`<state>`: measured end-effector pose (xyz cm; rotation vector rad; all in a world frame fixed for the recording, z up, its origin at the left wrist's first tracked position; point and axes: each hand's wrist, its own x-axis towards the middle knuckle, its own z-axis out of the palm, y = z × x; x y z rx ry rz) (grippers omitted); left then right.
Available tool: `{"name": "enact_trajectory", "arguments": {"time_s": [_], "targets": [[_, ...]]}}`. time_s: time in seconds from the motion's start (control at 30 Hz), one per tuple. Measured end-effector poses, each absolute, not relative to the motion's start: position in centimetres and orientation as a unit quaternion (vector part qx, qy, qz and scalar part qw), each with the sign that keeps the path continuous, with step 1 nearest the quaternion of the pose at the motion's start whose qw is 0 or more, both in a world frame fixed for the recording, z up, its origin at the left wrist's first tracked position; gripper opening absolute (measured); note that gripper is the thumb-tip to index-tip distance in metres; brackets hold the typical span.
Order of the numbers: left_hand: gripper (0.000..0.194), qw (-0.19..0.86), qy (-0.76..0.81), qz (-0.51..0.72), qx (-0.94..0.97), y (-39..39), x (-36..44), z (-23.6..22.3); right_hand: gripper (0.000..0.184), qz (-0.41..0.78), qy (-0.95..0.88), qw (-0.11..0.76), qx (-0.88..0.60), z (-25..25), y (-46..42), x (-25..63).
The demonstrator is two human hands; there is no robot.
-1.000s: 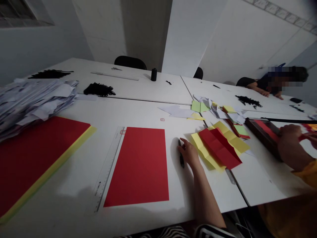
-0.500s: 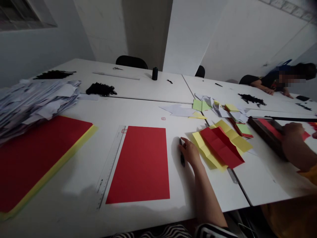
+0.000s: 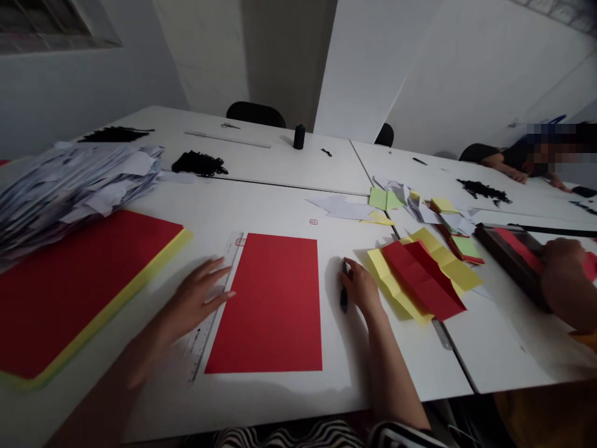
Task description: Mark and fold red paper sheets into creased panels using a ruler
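A sheet of red paper (image 3: 270, 305) lies flat on the white table in front of me. Along its left side runs a clear ruler (image 3: 202, 348), partly covered by my left hand (image 3: 198, 298). That hand is open, its fingers spread above the ruler and the sheet's left edge. To the right of the sheet, my right hand (image 3: 361, 286) has its thumb and fingers closed around a slim black pen (image 3: 344, 298), low over the table. Beside that hand are creased sheets of red paper (image 3: 422, 277) and yellow paper (image 3: 441, 264).
At left, a stack of coloured paper (image 3: 93, 280) lies below a heap of white paper strips (image 3: 93, 183). Black cord bundles (image 3: 200, 163) and a black spool (image 3: 299, 137) are farther back. A co-worker's hand (image 3: 566, 267) works over a dark tray (image 3: 508, 264) at right.
My left hand has come into view from the lower left and reached over the ruler. My right hand stays at the pen. The whole view has shifted slightly.
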<state>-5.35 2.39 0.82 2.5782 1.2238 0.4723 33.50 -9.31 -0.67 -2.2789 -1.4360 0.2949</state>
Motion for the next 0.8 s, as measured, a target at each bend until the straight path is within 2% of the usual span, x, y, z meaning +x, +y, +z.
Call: {"name": "enact_trajectory", "arguments": {"time_s": [0.17, 0.43, 0.53, 0.63, 0.7, 0.8], "targets": [[0.040, 0.076, 0.432, 0.128, 0.890, 3.0, -1.8, -1.2, 0.048, 0.133, -0.521, 0.180, -0.823, 0.1, -9.3, 32.2], [0.054, 0.045, 0.491, 0.091, 0.865, 3.1, -1.2, -0.7, 0.048, 0.109, -0.490, 0.196, -0.842, -0.4, -9.1, 32.5], [0.057, 0.061, 0.517, 0.117, 0.846, 3.4, -0.9, -0.4, 0.044, 0.055, -0.493, 0.233, -0.836, -0.7, -9.0, 32.6], [0.057, 0.092, 0.519, 0.147, 0.837, 4.2, -1.1, -0.4, 0.039, -0.019, -0.544, 0.295, -0.786, -0.8, -8.7, 31.0], [0.058, 0.111, 0.513, 0.166, 0.835, 4.7, -1.4, -0.5, 0.038, -0.023, -0.618, 0.316, -0.720, -0.8, -8.5, 28.9], [0.060, 0.152, 0.520, 0.186, 0.820, 5.2, -2.0, -0.5, 0.041, 0.027, -0.737, 0.271, -0.619, -1.0, -8.6, 25.3]]}}
